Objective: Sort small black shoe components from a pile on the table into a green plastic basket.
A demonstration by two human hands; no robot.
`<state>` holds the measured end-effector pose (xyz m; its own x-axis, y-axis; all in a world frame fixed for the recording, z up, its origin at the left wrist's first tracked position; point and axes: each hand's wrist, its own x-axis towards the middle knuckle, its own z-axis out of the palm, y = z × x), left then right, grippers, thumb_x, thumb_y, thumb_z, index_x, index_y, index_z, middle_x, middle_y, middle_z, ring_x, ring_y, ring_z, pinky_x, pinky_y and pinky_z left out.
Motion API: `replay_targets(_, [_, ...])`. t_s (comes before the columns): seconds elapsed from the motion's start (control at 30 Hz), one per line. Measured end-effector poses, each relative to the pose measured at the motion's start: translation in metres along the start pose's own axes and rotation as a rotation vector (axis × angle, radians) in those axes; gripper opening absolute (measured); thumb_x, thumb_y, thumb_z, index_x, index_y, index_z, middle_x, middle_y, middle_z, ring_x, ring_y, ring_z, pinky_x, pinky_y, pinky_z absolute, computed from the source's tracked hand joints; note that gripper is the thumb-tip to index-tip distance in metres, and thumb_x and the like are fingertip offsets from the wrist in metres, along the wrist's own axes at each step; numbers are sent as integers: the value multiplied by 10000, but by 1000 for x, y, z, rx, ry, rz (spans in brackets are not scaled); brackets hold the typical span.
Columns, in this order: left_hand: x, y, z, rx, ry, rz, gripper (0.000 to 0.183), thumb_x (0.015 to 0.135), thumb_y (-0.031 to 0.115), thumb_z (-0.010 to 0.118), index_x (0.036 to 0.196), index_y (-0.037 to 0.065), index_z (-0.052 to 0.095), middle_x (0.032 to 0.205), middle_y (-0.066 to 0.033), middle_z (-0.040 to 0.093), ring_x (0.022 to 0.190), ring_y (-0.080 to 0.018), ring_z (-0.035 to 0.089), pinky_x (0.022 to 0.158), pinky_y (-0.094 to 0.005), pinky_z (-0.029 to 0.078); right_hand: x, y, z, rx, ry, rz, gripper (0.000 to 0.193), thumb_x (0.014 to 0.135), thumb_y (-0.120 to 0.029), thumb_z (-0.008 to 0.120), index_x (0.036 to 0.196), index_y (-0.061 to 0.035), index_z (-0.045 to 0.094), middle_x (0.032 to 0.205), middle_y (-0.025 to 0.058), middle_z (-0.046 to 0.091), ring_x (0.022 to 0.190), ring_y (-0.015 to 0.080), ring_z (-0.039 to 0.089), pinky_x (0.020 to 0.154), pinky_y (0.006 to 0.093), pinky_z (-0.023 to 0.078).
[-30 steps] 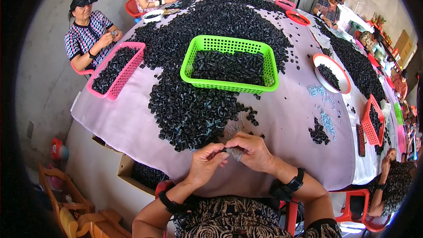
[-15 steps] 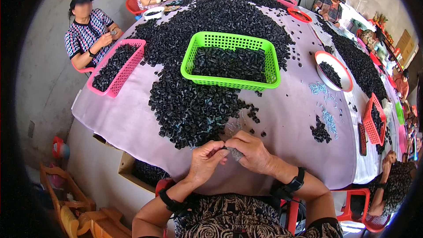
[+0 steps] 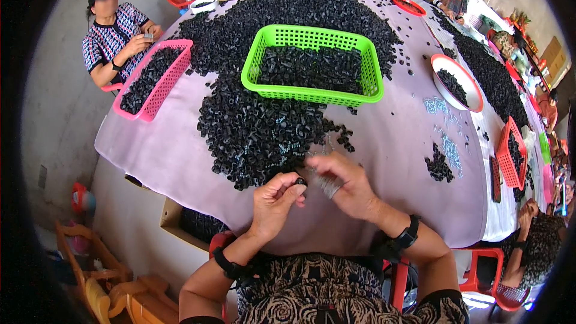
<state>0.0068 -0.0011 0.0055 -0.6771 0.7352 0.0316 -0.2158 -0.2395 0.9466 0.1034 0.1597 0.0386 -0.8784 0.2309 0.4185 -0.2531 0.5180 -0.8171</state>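
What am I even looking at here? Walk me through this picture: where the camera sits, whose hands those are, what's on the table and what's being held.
The camera is worn on a person's head and looks down, so the rounded, bent edges come from its wide lens. The two bare hands at the bottom belong to that person. The left hand pinches a small black ring-shaped part at its fingertips. The right hand holds small silvery pieces; what they are is too small to tell. Before them, on a pale pink table cover, lies a big heap of the same black parts, with a green basket and a pink basket holding more. Other people sit around the table.
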Motion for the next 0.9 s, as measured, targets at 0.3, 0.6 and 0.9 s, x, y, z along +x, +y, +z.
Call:
replay_targets(0.3, [4,0,-3,2,-81,54,145,905,12,563,1037,-6,621,960,-81,617,796,-144,620,672,-292,552,17,31,-61,30,298,186,106,870,34,569,955,-1,624,746,-46,593,699,34,519,665,192,451])
replay_targets(0.6, [3,0,-3,49,-93,-8,162,905,14,566,1057,-6,619,941,-76,622,787,-136,616,670,-280,542,14,31,-68,-209,-144,143,276,705,115,587,932,-37,625,787,66,573,740,184,562,664,292,457])
replay_targets(0.9, [2,1,-3,59,-98,-34,175,907,22,571,1074,3,617,927,-62,619,776,-123,611,663,-264,528,13,21,-46,-435,-313,-25,395,583,95,605,947,-58,618,868,85,542,873,295,524,752,389,471])
